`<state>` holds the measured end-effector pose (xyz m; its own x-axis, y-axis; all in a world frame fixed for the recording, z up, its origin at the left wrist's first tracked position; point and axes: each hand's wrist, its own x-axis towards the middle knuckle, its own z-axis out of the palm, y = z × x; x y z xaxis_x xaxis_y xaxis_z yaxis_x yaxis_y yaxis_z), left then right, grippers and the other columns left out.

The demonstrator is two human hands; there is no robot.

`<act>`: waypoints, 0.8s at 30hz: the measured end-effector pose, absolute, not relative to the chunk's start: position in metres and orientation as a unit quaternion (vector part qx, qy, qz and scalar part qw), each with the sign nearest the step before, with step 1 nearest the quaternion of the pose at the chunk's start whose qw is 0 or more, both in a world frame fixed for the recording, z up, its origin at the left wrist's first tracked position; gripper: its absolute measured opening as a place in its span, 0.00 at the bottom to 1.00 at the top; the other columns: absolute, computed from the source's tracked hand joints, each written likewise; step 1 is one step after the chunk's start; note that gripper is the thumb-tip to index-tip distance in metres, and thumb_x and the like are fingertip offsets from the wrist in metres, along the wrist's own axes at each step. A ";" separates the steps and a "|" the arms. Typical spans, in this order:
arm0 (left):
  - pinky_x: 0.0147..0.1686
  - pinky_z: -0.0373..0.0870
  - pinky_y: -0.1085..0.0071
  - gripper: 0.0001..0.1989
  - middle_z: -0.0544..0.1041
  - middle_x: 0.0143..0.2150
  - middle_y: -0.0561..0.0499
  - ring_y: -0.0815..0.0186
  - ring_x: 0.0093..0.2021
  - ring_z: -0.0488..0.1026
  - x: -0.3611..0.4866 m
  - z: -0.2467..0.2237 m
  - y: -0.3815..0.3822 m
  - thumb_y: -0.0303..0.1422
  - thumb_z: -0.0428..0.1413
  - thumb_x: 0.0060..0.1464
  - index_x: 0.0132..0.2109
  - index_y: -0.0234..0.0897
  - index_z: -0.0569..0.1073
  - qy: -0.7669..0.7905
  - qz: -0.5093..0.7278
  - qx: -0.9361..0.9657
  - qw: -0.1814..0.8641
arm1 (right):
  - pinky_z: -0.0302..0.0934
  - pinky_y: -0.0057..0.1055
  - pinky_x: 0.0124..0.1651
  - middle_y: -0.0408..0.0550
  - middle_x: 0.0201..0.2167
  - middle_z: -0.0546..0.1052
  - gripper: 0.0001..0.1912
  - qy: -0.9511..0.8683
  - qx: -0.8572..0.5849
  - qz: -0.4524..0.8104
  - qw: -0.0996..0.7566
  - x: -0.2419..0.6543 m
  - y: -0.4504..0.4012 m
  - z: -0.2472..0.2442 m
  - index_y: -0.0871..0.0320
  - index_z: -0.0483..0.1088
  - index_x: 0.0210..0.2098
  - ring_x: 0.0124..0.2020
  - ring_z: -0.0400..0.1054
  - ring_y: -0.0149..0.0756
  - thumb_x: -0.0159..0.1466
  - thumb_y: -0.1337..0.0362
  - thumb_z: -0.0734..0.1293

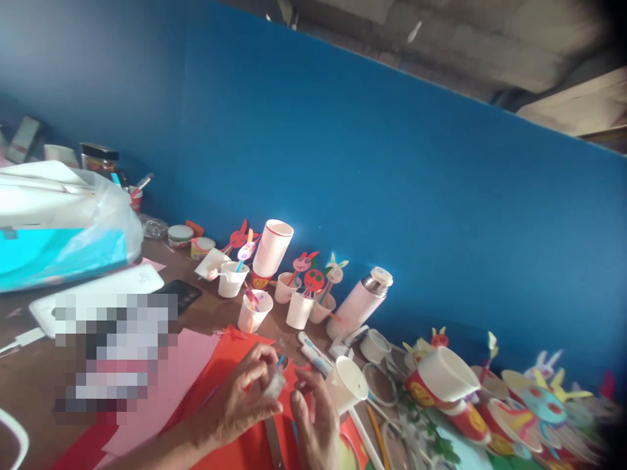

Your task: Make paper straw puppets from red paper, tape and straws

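Nearest the camera: left hand [245, 391] and right hand [316, 418], both over red paper [232, 450] on the tabletop [22, 378]. Left grip closed, thumb and fingers around a small translucent piece [275, 384]. Piece looks pale, crumpled or faceted, glossy; exact identity unclear. Small blue tip [281, 360] visible at its 12 o'clock; cannot tell if attached. Piece sits at 3 o'clock of the left hand and at 10 o'clock of the right hand, apart from the latter. Right grip: fingers curled; cannot tell whether anything is held. White paper cup [345, 385] just beside the right hand, 2 o'clock.
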<state>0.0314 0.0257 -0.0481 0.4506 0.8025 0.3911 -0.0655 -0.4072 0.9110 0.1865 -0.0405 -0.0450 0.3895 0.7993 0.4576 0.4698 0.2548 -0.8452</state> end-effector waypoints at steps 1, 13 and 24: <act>0.44 0.67 0.69 0.25 0.66 0.44 0.49 0.62 0.41 0.68 0.031 -0.047 0.025 0.56 0.59 0.50 0.29 0.38 0.66 0.259 0.451 0.705 0.482 | 0.65 0.34 0.40 0.46 0.31 0.75 0.18 -0.534 -0.592 0.149 0.585 0.186 -0.041 -0.045 0.51 0.77 0.41 0.34 0.70 0.41 0.61 0.45 0.68; 0.32 0.64 0.73 0.29 0.66 0.45 0.48 0.66 0.35 0.65 0.034 -0.053 0.023 0.61 0.57 0.47 0.29 0.37 0.68 0.262 0.401 0.719 0.504 | 0.63 0.29 0.37 0.41 0.25 0.74 0.18 -0.538 -0.568 0.230 0.578 0.185 -0.037 -0.044 0.53 0.73 0.27 0.29 0.68 0.37 0.60 0.46 0.68; 0.32 0.63 0.73 0.27 0.65 0.40 0.51 0.66 0.35 0.63 0.036 -0.057 0.025 0.60 0.55 0.50 0.31 0.38 0.65 0.243 0.395 0.737 0.492 | 0.62 0.30 0.36 0.44 0.25 0.75 0.21 -0.507 -0.604 0.260 0.557 0.184 -0.042 -0.042 0.53 0.73 0.28 0.30 0.69 0.38 0.67 0.45 0.60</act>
<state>0.0355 0.0255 -0.0567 0.5705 0.7464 0.3427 -0.0307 -0.3976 0.9171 0.1836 -0.0421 -0.0419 0.3509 0.9024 0.2503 0.3220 0.1347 -0.9371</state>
